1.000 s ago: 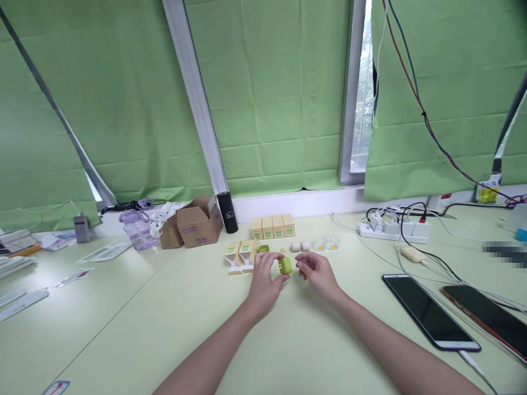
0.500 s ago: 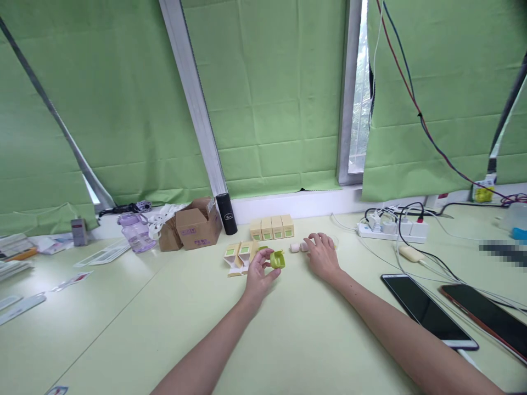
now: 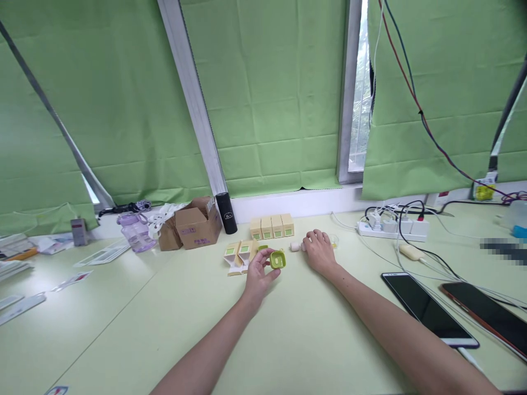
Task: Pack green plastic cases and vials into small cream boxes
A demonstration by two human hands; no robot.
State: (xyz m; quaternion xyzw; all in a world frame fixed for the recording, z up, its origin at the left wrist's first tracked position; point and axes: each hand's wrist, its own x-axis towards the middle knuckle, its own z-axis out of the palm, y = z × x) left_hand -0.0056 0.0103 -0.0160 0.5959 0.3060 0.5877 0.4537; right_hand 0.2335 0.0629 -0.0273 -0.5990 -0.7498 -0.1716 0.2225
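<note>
My left hand (image 3: pixel 258 272) holds a small green square case (image 3: pixel 278 259) between thumb and fingers, its hollow side turned towards me. My right hand (image 3: pixel 319 252) rests further back on the table, fingers curled over small pale pieces; one white piece (image 3: pixel 295 247) shows at its left and a clear little cup (image 3: pixel 334 240) at its right. Two opened cream boxes (image 3: pixel 239 253) lie just left of my left hand. A row of several shut cream boxes with green labels (image 3: pixel 272 226) stands behind them.
A brown carton (image 3: pixel 193 227), a black cylinder (image 3: pixel 226 213) and a purple bottle (image 3: pixel 134 230) stand at the back left. A power strip (image 3: pixel 393 226) with tangled cables sits at the back right. Two phones (image 3: pixel 428 310) lie at the right. Papers lie far left.
My right hand left the green case and reached back to the small pale pieces. My left hand kept the case and turned its hollow side towards me.
</note>
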